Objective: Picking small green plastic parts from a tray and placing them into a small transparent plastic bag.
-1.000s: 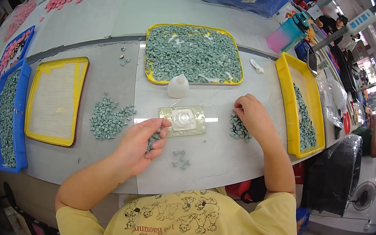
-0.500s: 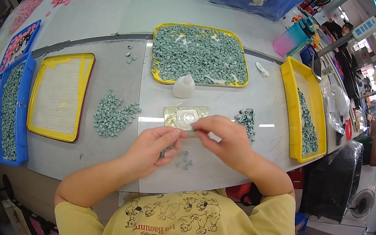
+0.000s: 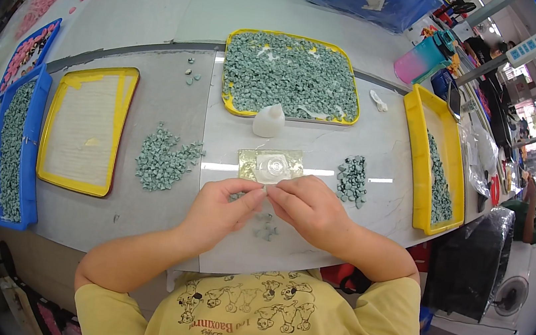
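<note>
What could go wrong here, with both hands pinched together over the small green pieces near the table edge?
1. The left hand and right hand meet over a few loose grey-green pieces near the grey table's front edge; a slip could send them to the floor.
2. The small clear plastic fixture on its gold square plate lies just beyond the fingertips and might get nudged.
3. The right wrist sits close to the small darker green pile and could scatter it.

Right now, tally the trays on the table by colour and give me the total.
Yellow trays: 3 – one holding green pieces, one with a pale lining, one at the right.
Blue trays: 2 – one of green pieces, one of pink pieces.
Total: 5 trays.
</note>
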`<act>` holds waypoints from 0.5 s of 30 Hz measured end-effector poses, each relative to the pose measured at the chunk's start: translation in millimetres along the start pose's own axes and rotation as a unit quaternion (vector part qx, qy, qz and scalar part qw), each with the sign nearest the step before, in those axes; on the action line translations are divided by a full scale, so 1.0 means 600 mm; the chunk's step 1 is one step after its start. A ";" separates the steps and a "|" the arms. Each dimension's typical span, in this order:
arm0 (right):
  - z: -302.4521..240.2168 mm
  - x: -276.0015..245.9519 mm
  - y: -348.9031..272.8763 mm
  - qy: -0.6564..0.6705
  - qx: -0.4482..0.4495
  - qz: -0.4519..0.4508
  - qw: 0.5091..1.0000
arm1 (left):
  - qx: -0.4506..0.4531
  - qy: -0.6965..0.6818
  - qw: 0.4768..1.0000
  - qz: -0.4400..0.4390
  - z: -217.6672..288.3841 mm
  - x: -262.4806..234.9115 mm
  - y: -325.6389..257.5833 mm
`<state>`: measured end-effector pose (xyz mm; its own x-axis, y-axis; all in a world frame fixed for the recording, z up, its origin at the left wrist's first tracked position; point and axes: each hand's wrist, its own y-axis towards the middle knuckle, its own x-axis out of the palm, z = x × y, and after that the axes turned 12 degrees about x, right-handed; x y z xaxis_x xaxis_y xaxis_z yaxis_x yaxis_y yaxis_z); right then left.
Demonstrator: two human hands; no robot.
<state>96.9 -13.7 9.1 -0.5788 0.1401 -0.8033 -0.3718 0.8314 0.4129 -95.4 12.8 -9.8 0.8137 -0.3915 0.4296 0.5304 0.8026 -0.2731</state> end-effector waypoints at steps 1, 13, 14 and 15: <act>-0.003 0.004 0.002 0.000 -0.001 -0.002 1.000 | 0.001 0.015 1.000 -0.003 0.002 -0.004 -0.002; 0.004 0.037 0.018 -0.111 -0.011 0.019 0.994 | -0.011 -0.088 0.996 0.001 0.001 -0.052 -0.010; 0.003 0.041 0.018 -0.128 -0.011 0.015 0.992 | 0.004 -0.081 0.997 0.004 -0.001 -0.056 -0.009; 0.001 0.045 0.018 -0.145 -0.011 0.011 0.989 | 0.004 -0.082 0.997 0.004 -0.001 -0.060 -0.008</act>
<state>77.7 -0.2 -8.5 -0.3551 0.3096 -0.8820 -0.3789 0.8149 0.4386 -127.0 22.9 -24.9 0.7685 -0.3065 0.5616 0.5210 0.8093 -0.2712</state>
